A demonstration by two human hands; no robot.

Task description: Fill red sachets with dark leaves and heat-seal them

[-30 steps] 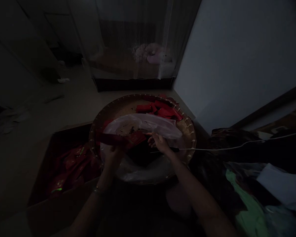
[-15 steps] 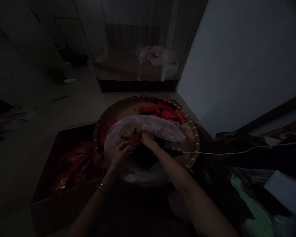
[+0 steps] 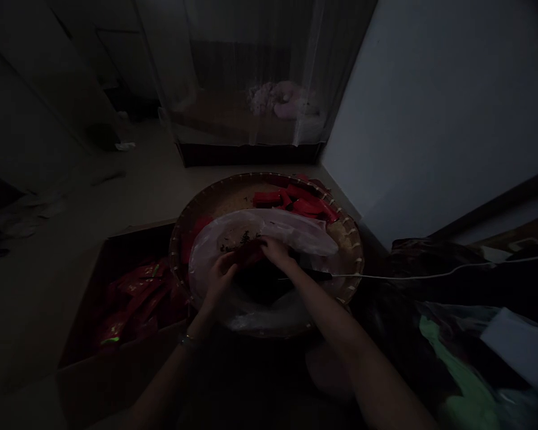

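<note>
One red packet (image 3: 250,254) is between the two hands, above the near half of a round woven tray (image 3: 226,200). The left hand (image 3: 219,278) grasps its left end, and the right hand (image 3: 275,251) pinches its right end. Under it lies a clear plastic sheet (image 3: 296,230), with some dark bits (image 3: 245,237) just beyond the packet. More red packets (image 3: 305,206) lie along the tray's far right edge. A white cable (image 3: 407,278) crosses its right edge. Near its left edge stands an open box (image 3: 116,379), containing shiny red packages (image 3: 137,289).
</note>
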